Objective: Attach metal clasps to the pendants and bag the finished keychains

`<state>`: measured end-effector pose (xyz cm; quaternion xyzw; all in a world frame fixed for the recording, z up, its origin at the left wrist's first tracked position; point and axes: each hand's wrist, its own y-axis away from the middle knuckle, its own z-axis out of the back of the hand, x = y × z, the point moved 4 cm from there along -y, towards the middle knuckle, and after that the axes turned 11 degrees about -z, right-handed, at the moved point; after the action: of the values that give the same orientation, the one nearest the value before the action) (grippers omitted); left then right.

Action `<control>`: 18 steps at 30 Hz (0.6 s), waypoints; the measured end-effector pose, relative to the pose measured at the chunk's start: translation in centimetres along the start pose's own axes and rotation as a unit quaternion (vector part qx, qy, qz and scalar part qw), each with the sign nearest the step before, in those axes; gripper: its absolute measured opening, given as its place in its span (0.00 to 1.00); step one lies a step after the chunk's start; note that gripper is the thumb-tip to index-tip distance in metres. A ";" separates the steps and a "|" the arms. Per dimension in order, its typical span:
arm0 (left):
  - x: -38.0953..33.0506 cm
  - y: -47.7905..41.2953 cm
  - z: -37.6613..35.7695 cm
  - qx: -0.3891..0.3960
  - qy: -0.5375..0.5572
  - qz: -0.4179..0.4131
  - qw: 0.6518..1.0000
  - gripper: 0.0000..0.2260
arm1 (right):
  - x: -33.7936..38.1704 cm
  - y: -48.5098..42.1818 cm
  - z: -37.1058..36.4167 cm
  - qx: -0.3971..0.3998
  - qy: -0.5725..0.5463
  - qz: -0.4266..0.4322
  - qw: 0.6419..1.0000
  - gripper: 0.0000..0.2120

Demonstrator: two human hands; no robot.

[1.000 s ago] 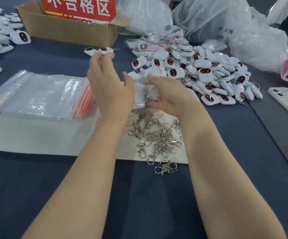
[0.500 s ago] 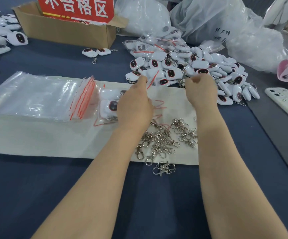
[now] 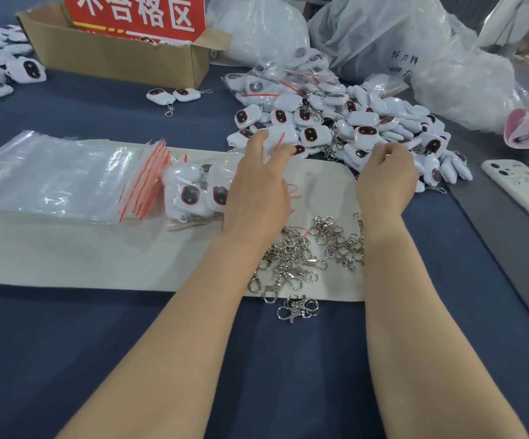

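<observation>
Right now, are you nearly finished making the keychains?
Not nearly. Done: one filled bag lies beside the stack of empty bags, with more bagged ones behind the pendant pile. In hand: the left hand and right hand reach into that pile. Left: many loose clasps on the mat, and most of the pile unbagged.

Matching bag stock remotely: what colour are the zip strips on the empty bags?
Red zip strips, clearest in the head view.
</observation>
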<state>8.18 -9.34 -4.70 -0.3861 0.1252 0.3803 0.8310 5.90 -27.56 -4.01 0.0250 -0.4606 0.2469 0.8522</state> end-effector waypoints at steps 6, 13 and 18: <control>1.5 0.0 -0.9 0.000 0.059 0.064 0.996 0.11 | 3.4 1.8 -1.6 0.096 -0.114 0.049 0.988 0.10; 1.3 -0.1 -1.1 -0.016 0.058 0.054 0.997 0.14 | 4.8 4.7 -4.4 0.353 -0.157 0.001 0.922 0.16; 1.4 -0.1 -0.7 -0.021 0.054 0.081 0.995 0.07 | 4.4 5.5 -4.7 0.494 -0.239 -0.043 0.835 0.15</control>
<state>9.30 -9.15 -5.79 -0.4121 0.1925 0.4273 0.7813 9.10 -19.66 -4.23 0.5209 -0.4651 0.3915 0.5992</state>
